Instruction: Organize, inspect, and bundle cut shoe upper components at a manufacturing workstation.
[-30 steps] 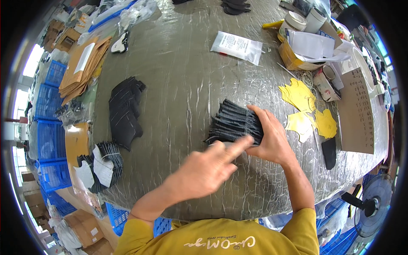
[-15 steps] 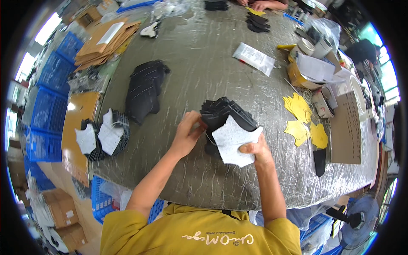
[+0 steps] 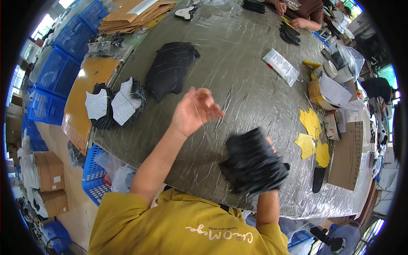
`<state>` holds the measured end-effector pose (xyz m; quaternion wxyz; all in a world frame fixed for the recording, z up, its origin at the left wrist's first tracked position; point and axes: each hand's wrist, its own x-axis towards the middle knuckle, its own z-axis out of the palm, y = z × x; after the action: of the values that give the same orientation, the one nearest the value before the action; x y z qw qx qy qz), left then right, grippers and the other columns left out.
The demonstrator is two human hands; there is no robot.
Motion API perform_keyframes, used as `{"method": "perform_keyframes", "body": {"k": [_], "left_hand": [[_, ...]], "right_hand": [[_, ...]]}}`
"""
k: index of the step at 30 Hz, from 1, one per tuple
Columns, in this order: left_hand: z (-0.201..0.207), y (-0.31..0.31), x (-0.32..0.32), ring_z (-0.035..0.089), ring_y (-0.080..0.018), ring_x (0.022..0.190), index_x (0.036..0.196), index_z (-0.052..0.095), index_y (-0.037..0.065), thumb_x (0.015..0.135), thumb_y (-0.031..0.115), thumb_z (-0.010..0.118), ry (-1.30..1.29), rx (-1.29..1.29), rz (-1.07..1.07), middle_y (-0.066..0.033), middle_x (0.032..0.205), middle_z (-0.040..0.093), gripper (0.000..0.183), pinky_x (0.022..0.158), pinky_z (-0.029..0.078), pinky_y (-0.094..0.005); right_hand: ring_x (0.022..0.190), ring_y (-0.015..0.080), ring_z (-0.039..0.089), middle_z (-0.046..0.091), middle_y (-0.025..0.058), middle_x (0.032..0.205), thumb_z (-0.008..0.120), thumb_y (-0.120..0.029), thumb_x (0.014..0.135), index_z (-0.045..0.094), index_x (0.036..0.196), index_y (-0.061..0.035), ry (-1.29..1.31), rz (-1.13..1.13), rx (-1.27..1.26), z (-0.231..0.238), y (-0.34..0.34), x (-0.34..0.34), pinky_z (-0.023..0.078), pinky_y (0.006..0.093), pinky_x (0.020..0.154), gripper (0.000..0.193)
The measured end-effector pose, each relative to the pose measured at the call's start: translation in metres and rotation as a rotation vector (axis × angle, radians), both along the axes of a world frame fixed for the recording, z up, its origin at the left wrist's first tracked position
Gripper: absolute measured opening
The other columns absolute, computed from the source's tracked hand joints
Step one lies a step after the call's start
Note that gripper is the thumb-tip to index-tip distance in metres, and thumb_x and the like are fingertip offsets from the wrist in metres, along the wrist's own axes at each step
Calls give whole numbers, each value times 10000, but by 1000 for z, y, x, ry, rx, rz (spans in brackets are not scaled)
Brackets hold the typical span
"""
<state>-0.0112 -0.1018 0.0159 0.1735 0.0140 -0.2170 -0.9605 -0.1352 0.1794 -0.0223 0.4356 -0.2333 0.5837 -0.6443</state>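
Note:
My right hand (image 3: 269, 144) grips a thick stack of black cut pieces (image 3: 252, 162), lifted and blurred above the near edge of the grey wrinkled table (image 3: 238, 85); the stack hides most of the hand. My left hand (image 3: 193, 111) is raised over the table to the left of the stack, fingers loosely curled, pinching a thin pale string (image 3: 199, 115). A fanned pile of black pieces (image 3: 170, 68) lies farther back on the table. Two bundles of black pieces topped with white paper patterns (image 3: 112, 106) rest at the table's left edge.
Yellow cut shapes (image 3: 312, 136) and a brown cardboard sheet (image 3: 346, 155) lie at the right. A white packet (image 3: 280, 66), tape rolls and boxes crowd the far right. Another person's hands (image 3: 293, 17) work with black pieces at the far edge. Blue crates (image 3: 46, 85) line the left.
The white paper that lay on the black stack is gone from view. My right hand has lifted the stack toward me, and my left hand has risen away from it, drawing a string.

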Motion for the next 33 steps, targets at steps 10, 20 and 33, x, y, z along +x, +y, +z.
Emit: {"method": "perform_keyframes", "body": {"k": [10, 20, 33], "left_hand": [[-2, -24, -38, 241, -6, 478, 1004, 613, 5, 1046, 261, 495, -512, -851, -582, 101, 607, 324, 285, 403, 177, -208], [18, 31, 23, 461, -77, 650, 1543, 399, 74, 985, 235, 600, -171, -164, -232, 23, 891, 532, 615, 580, 427, -251], [-3, 73, 27, 590, -266, 1026, 1476, 493, 136, 893, 3, 615, -185, -1261, -158, -94, 1109, 584, 611, 955, 474, -393]], "right_hand": [[1361, 346, 494, 529, 220, 1422, 965, -268, 397, 562, 1358, 31, -37, 663, -469, 52, -66, -31, 359, 453, 1160, 1084], [1228, 220, 583, 628, 98, 1292, 881, -95, 387, 488, 1444, 5, 156, 226, -28, 39, -19, -63, 394, 366, 1119, 1132], [1057, 334, 604, 581, 158, 1132, 823, -94, 554, 533, 1353, -55, 1009, -292, 236, 78, -44, -33, 485, 412, 945, 851]]}}
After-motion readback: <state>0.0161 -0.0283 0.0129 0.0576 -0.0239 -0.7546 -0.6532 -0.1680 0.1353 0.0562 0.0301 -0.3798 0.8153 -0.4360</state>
